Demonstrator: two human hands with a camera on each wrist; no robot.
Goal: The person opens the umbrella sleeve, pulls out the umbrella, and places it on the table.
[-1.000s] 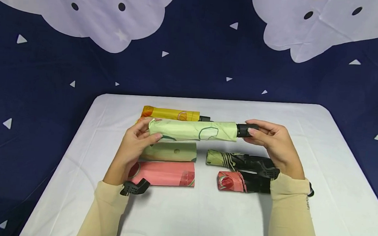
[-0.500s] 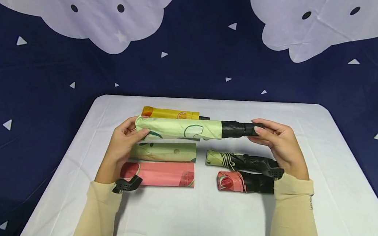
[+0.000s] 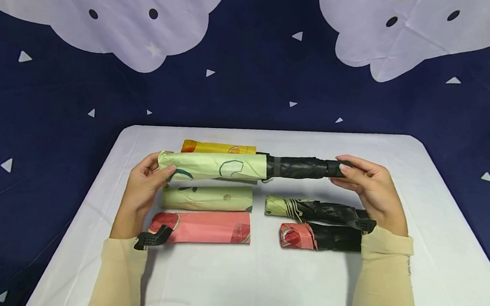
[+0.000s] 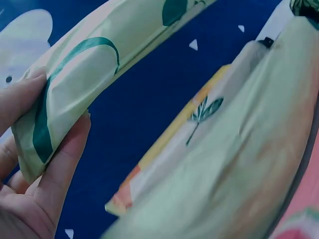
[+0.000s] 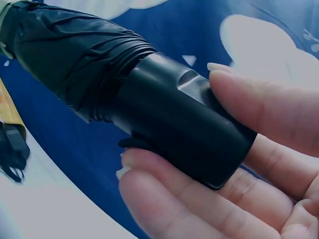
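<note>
Above the white table (image 3: 299,289), a light green umbrella sleeve (image 3: 203,165) and a black folded umbrella (image 3: 299,167) hang in one line, with the umbrella's far end still inside the sleeve. My left hand (image 3: 142,186) pinches the sleeve's closed left end between thumb and fingers; the left wrist view shows dark green print on the fabric. At the other end my right hand (image 3: 372,188) holds the umbrella's black handle (image 5: 179,119), thumb on top and fingers beneath. Well over half of the umbrella's length shows outside the sleeve's mouth.
Below lie a pale green sleeve (image 3: 207,198) and a pink watermelon sleeve (image 3: 212,227). Right of them rest a green-and-black folded umbrella (image 3: 309,209) and a pink-and-black one (image 3: 320,237). A yellow sleeved umbrella (image 3: 215,147) lies behind, near a whitish leaf-printed sleeve (image 4: 219,94).
My hands have moved apart, left hand leftward with the sleeve and right hand rightward with the handle. Much more of the black umbrella has slid out of the sleeve.
</note>
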